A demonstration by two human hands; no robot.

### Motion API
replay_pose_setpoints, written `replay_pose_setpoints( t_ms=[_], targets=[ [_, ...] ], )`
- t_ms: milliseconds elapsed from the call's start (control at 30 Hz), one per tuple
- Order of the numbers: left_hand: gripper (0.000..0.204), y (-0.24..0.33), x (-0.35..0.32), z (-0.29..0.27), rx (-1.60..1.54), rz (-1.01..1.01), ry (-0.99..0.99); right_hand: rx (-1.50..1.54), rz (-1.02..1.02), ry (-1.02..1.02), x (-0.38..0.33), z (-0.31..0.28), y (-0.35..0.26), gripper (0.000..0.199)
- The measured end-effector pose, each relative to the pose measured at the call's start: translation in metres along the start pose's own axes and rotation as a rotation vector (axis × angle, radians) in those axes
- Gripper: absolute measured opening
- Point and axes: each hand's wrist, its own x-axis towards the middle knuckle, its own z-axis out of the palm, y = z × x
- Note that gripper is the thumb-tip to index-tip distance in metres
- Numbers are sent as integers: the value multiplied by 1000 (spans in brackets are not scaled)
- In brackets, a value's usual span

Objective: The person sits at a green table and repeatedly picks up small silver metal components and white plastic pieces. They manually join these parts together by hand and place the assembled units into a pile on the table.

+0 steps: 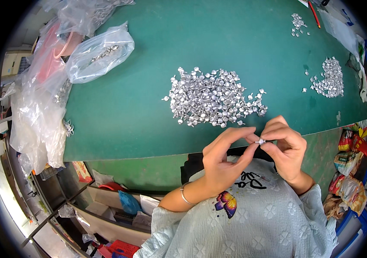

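Between my two hands, just off the table's front edge, is a small silver metal piece with a thin stem. My left hand pinches its left end between thumb and fingertip. On the other end, my right hand closes in a similar pinch. Fingertips partly hide the piece, so its full shape does not show. Beyond my hands, a large pile of small silver metal pieces with round heads and short stems lies on the green table.
Two smaller piles of silver pieces, one at the right and one at the far right, lie near a red pencil. A clear plastic bag holding pieces rests at left. Colourful packages sit beyond the right edge.
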Motion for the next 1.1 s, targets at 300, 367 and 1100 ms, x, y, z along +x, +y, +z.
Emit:
replay_pose_setpoints(
  t_ms=[300,367,1100],
  targets=[
    [32,-19,-2,-1,-1042,-858,28,-387,89,84,14,-20,24,7],
    [29,-24,-3,-1,-1174,-843,55,-658,-36,142,31,-26,38,10],
    [24,-26,6,14,-178,-303,17,-223,118,28,10,-11,22,10]
  ],
)
